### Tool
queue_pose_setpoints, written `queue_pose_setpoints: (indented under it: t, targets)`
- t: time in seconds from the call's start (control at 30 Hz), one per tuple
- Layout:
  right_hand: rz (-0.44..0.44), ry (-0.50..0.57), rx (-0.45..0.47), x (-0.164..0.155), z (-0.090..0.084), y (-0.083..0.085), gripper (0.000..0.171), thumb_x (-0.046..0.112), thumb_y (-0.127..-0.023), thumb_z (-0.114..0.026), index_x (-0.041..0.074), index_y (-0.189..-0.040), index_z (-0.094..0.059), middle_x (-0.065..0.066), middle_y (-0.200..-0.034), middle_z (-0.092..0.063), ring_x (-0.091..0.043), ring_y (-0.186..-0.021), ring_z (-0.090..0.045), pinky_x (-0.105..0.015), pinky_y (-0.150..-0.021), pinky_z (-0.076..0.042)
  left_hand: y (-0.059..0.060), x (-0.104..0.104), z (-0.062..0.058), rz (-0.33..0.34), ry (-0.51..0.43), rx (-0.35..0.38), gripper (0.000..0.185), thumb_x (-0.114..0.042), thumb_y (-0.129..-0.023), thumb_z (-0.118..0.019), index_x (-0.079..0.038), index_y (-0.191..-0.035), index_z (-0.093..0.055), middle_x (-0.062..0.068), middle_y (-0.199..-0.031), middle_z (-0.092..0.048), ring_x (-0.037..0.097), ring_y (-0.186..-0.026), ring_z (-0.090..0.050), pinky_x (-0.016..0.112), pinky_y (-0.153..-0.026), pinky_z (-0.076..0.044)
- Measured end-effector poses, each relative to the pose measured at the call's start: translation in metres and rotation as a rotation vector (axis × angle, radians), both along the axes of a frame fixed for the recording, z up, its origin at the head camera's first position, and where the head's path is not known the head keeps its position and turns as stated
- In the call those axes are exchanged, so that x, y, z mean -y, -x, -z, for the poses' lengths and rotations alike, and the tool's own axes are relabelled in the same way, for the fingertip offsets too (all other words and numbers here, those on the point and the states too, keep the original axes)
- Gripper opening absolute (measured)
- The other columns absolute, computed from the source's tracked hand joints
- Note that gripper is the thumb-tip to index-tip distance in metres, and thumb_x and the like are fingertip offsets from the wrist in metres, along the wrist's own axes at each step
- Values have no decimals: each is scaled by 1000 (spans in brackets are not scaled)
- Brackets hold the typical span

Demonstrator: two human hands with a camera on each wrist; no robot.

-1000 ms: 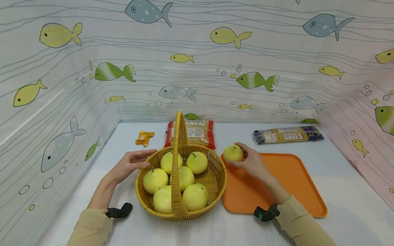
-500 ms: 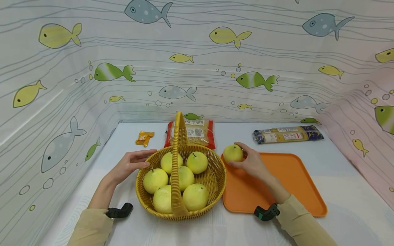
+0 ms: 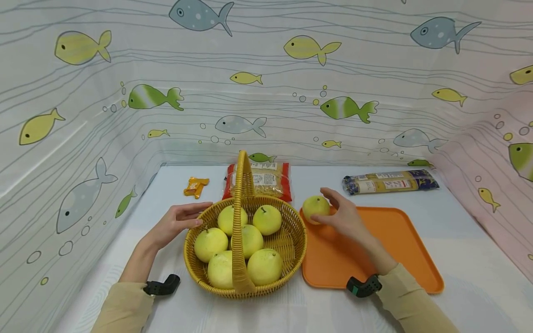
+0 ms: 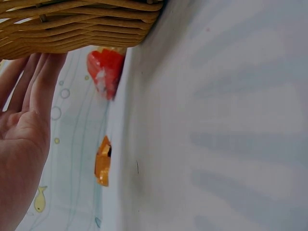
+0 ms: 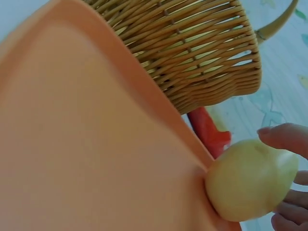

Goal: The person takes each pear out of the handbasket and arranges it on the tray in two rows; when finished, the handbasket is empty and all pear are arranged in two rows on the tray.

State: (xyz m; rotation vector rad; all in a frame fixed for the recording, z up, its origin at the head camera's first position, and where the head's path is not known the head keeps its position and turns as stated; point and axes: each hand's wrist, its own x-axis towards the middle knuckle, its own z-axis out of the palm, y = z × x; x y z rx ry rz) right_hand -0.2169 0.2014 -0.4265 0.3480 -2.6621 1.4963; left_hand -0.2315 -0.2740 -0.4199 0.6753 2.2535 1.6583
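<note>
With my left hand (image 3: 175, 223) flat against the basket (image 3: 287, 240) rim to steady it, my right hand (image 3: 345, 217), its grip loosening around the pear (image 3: 315, 206) at the tray's (image 3: 399, 249) far-left corner, should lift away gently so it stays put.

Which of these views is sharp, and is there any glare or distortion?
Head view: even light, sharp, no glare, wide-angle bending of the walls. Left wrist view: soft; left hand and basket blurred. Right wrist view: the pear and tray slightly soft, close up.
</note>
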Motion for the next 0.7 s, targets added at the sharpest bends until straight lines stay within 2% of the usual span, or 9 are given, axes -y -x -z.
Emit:
queue_pose_setpoints:
  t: [0.17, 0.43, 0.7]
  targets:
    - [4, 18, -7, -3, -10, -3, 82, 26, -82, -84, 11, -151, -43, -15, -154, -44, -37, -143, -40, -51, -112, -39, 0, 0, -1, 1, -3, 4, 51, -8, -97, -60, 3, -146, -47, 8, -144, -57, 4, -121, -61, 21, -96, -50]
    - [-8, 70, -69, -3, -27, -10, 81, 23, -84, -82, 12, -153, -40, -12, -154, -44, -32, -145, -37, -46, -117, -32, -1, -1, -2, 1, -7, 10, 52, -8, -97, -60, 4, -146, -47, 3, -143, -58, 3, -121, -61, 21, -96, -51]
    - [-37, 115, -37, 9, -40, -22, 82, 30, -84, -82, 16, -153, -40, -5, -156, -42, -29, -147, -35, -50, -117, -32, -1, -1, -2, 2, -11, 10, 52, -7, -97, -60, 4, -146, -47, -2, -141, -59, 3, -120, -61, 21, -96, -51]
